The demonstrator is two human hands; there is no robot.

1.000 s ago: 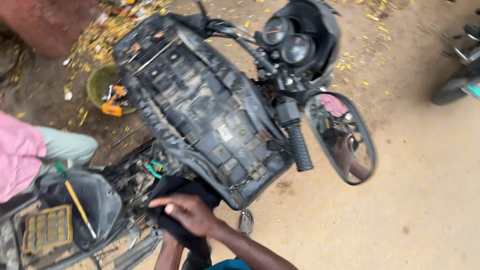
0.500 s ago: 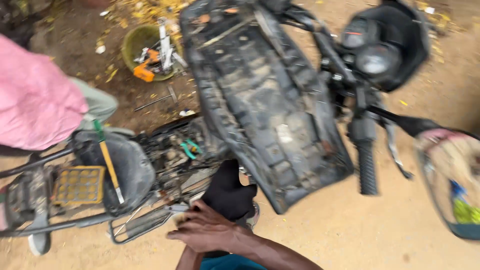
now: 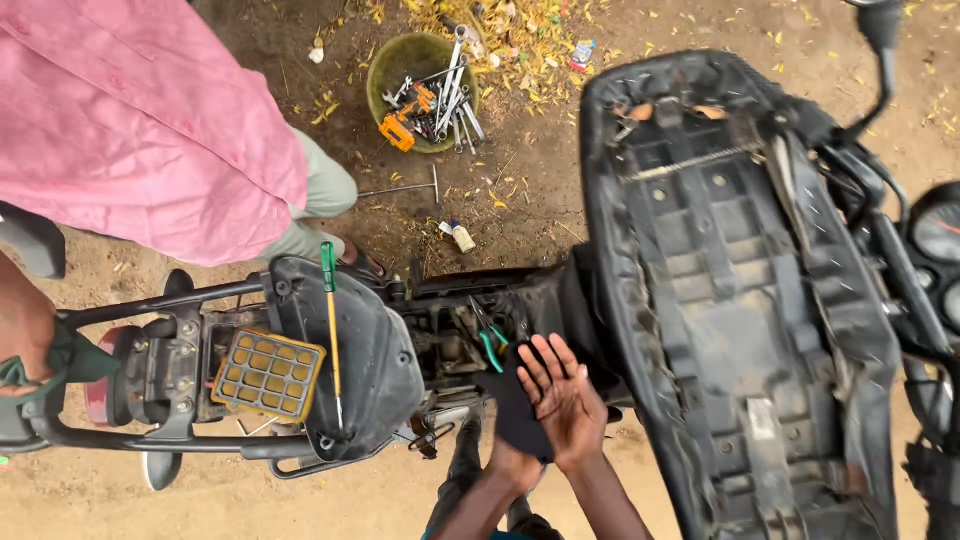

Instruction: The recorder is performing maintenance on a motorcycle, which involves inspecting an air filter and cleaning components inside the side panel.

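At the far left edge, a co-worker's hand (image 3: 25, 330) rests on the motorcycle's black rear grab rail (image 3: 150, 300), a dark green rag (image 3: 60, 362) bunched under it; the arm is cut off by the frame. Above, the same person's pink shirt (image 3: 140, 120) and pale green trouser leg (image 3: 325, 195) fill the corner. Next on the stripped frame lie a yellow grid-faced rectangular block (image 3: 268, 375) and a long screwdriver with green handle and yellow shaft (image 3: 332, 335), laid along the black plastic rear mudguard (image 3: 375, 360). On the dirt ground behind stands a round green bowl of wrenches (image 3: 425, 85); a T-handle tool (image 3: 405, 188) and a small bottle (image 3: 460, 236) lie near it. In the open engine bay sit green-handled pliers (image 3: 490, 340), partly hidden among dark parts. Just right, the wearer's right hand (image 3: 562, 395) is spread open, palm up, fingers apart, above a black cloth (image 3: 510, 410). The left hand (image 3: 512, 465) is mostly hidden beneath cloth and palm; whether it grips the cloth cannot be told. Further right, the upturned black motorcycle seat (image 3: 740, 300) shows its ribbed underside, its lower end cut off. At the far right, the round instrument dial (image 3: 940, 230) is only partly in view.
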